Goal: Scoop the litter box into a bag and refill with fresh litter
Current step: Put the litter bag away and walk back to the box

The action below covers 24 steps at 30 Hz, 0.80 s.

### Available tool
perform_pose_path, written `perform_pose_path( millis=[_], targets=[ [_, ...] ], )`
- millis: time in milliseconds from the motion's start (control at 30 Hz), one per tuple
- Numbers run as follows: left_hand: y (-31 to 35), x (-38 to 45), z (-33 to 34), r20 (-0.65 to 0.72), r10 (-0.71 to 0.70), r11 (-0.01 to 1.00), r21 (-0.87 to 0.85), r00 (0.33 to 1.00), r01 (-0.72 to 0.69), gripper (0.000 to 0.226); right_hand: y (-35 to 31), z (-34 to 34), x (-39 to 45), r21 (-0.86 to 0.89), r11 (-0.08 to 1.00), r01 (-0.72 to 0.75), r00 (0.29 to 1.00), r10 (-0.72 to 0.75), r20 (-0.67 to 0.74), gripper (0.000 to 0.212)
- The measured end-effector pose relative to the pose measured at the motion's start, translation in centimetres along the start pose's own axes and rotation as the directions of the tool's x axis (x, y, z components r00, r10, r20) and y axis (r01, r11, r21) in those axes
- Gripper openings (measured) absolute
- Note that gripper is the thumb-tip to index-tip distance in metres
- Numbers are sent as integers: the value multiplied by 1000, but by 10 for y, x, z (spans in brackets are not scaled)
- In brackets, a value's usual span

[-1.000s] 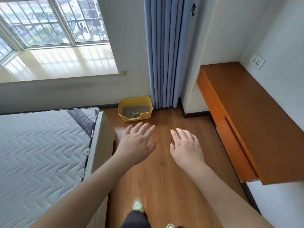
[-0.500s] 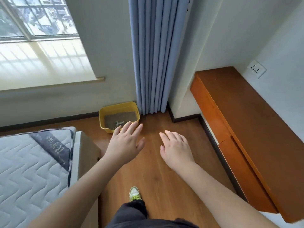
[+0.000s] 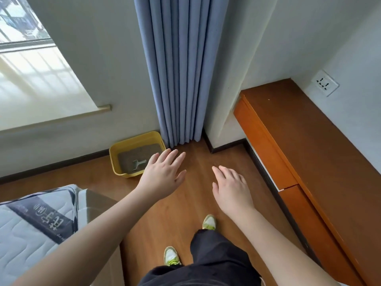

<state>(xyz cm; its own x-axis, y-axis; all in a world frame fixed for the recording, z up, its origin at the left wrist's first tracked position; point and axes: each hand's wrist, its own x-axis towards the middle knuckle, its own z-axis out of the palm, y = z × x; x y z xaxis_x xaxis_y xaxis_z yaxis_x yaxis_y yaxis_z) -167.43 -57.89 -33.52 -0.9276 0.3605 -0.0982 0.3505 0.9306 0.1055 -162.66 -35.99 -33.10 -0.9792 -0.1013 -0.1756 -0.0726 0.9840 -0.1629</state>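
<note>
Person has advanced; litter box point(image 3: 137, 154) now nearer. Left hand point(image 3: 162, 176) and right hand point(image 3: 231, 187) extended, fingers straight, empty. Scoop point(image 3: 137, 164) untouched in litter; scooping, refilling outstanding.

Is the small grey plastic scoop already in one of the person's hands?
No, the small grey plastic scoop lies on the litter inside the yellow plastic litter box, and both hands are open and empty.

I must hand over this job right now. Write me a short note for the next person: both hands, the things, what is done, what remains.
Left hand: open, holds nothing.
Right hand: open, holds nothing.
Yellow litter box stands on the floor by the blue curtain; the scoop lies on the litter inside.
Done: nothing scooped yet.
Left: take scoop, scoop into a bag, refill. No bag or fresh litter in view.
</note>
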Motion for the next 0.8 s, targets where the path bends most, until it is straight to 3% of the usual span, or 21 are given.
perform_pose_path(
  millis=[300,633,800],
  targets=[
    [-17,99,30,69,-73,997,-15,995,74,59,52,17,119,47,999,15,1000,-16,21,50],
    [-53,200,65,11,-157,987,-43,988,158,57,101,60,263,-5,993,114,993,-114,18,50],
    [-79,215,126,48,-53,999,-5,997,53,60,96,120,289,-9,993,119,993,-118,19,54]
  ],
)
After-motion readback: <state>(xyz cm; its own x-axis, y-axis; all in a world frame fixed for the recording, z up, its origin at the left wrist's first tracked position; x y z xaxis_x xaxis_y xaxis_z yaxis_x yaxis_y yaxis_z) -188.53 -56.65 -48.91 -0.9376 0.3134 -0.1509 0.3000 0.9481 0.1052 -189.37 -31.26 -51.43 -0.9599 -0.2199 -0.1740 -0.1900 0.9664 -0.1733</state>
